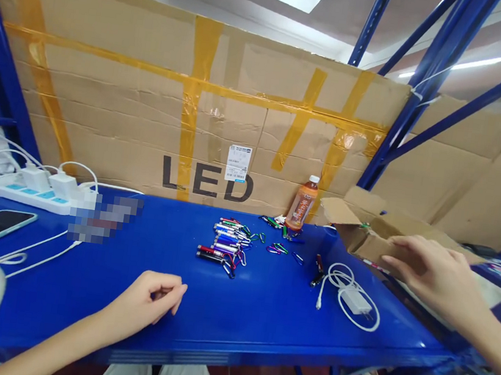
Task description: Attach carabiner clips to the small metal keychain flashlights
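Several penlights (212,251) already lay in a rough column on the blue table (261,318), stray pieces (319,262) left outside it rightward, while the left hand (150,298) rested loosely curled, apparently empty, and the right hand (444,280) was at the open box (372,247), its grip impossible to tell.

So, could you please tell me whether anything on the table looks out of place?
Slightly: a red tube and a black piece lie off beside the white charger, whereas similar-looking clipped tubes are lined up together mid-table. I see no spill.
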